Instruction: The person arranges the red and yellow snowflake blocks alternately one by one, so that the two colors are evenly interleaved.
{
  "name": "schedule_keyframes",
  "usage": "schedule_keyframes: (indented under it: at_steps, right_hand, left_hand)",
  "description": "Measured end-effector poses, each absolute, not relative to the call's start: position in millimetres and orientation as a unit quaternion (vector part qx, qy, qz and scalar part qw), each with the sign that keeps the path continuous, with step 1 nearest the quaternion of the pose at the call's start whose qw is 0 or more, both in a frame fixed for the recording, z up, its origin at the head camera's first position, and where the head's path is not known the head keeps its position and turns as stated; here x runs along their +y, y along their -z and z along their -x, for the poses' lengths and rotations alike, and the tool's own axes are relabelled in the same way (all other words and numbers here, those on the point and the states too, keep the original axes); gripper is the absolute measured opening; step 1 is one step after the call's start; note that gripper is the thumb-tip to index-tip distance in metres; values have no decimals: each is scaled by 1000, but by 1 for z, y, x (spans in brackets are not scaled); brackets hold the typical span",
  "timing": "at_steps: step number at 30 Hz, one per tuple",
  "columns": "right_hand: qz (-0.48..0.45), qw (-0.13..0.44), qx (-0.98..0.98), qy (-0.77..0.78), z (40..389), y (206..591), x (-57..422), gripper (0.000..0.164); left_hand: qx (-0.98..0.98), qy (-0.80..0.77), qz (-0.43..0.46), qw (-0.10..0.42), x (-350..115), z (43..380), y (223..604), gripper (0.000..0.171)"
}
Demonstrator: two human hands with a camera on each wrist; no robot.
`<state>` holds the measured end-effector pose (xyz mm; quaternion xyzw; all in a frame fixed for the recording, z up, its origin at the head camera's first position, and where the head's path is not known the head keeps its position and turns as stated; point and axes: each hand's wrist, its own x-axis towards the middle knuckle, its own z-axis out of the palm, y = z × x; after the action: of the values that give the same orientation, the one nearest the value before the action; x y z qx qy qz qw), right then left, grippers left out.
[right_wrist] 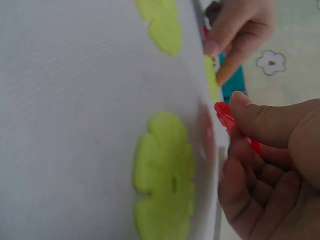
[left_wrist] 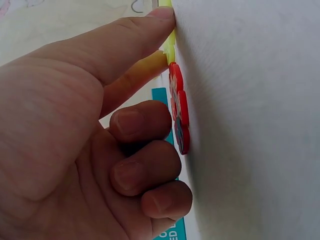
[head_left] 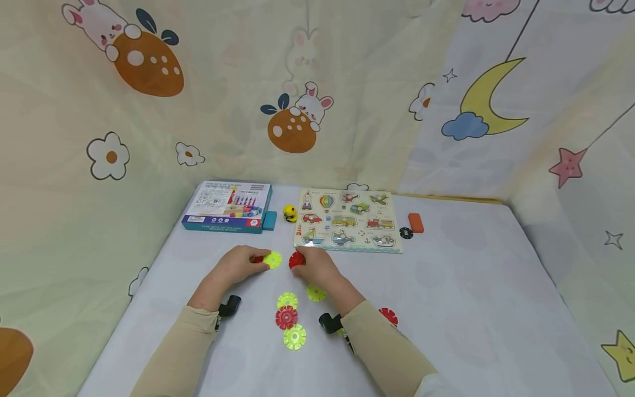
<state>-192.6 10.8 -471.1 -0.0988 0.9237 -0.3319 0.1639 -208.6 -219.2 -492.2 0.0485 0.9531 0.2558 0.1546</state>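
Observation:
Between thumb and forefinger my left hand [head_left: 237, 263] pinches a yellow-green flower disc [head_left: 273, 259] at the table surface. A red flower disc [left_wrist: 181, 112] adjoins it beside the curled fingers, mostly covered by the hand in the head view. Just to the right, my right hand [head_left: 317, 268] pinches another red flower disc [right_wrist: 225, 115], raised a little off the cloth. Nearer me lie a yellow-green disc [head_left: 287, 300], a red disc [head_left: 286, 317] and a second yellow-green disc [head_left: 295, 337], touching or overlapping in a column. One more yellow-green disc [head_left: 316, 293] lies beside the right wrist.
Another red disc [head_left: 388, 316] is partly hidden by the right forearm. At the back stand a boxed set [head_left: 225, 207], a teal block [head_left: 269, 220], a small yellow toy [head_left: 290, 213], a picture board [head_left: 347, 220], a black round chip [head_left: 406, 233] and an orange block [head_left: 415, 223].

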Motion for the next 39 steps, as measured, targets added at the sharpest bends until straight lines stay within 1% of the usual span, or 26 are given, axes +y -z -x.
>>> schedule_keyframes:
  at_steps: [4,8,15,23,28,32,39]
  right_hand:
    - [107,143,949,261,198,483,-1,62]
    - [93,132,955,248,200,487,-5,63]
    - [51,142,947,284,202,483,-2,43]
    - [52,138,943,299,202,485,0,38]
    - [46,143,937,314,202,484,1,37]
    - [38,147,935,319,202,484,2,35]
    - [48,161,924,342,204,485,6,36]
  left_hand:
    - [954,-250,-59,155,-219,209,492,51]
    - [956,-241,-72,152,-219,209,490,51]
    - [959,-227,-73,153,-219,211,489,51]
    - [955,-240,-82,152,-215,208,485,54]
    - [955,-251,-76,141,-202,209,480,55]
    - [953,-257,-70,144,-182,210,476,53]
    - [967,-199,-84,137,-159,211,482,50]
